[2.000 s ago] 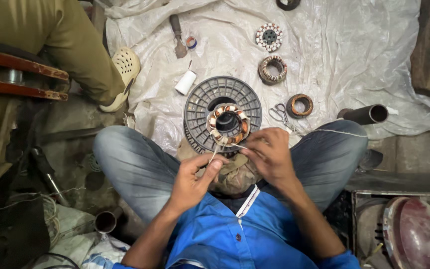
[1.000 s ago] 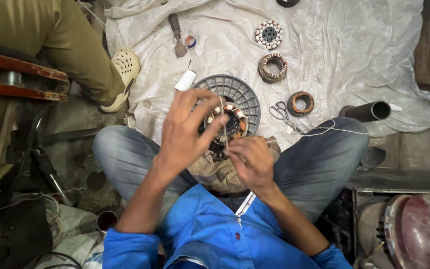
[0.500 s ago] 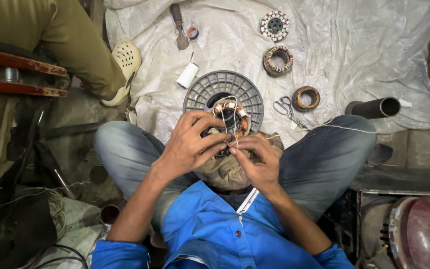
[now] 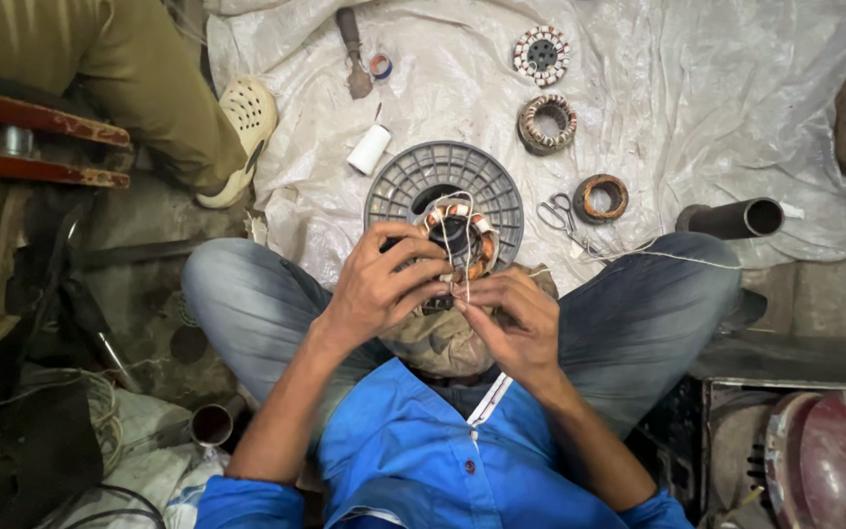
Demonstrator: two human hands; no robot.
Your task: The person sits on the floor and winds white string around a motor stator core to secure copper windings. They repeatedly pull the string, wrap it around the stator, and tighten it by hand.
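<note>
Motor winding point(image 4: 457, 235) with copper coils sits over lap, above grey spool point(image 4: 443, 181). Left hand point(image 4: 384, 284) curled around winding's near-left side, fingers closed on it. Right hand point(image 4: 511, 318) just below, fingertips pinching white thread point(image 4: 464, 274), probably looped over coils.

Small motor-rewinding repair workshop, work done seated on the floor.

Crumpled white plastic sheet point(image 4: 717, 88) serves as bench; on it lie wound stator cores point(image 4: 546, 122), a copper coil ring point(image 4: 601, 198), scissors point(image 4: 558, 213), a grey plastic spool point(image 4: 443, 181), a thread bobbin point(image 4: 368, 149); steel pipe point(image 4: 731, 218) and worn motor housing point(image 4: 824, 460) at the edges; grimy concrete floor point(image 4: 149, 323).
</note>
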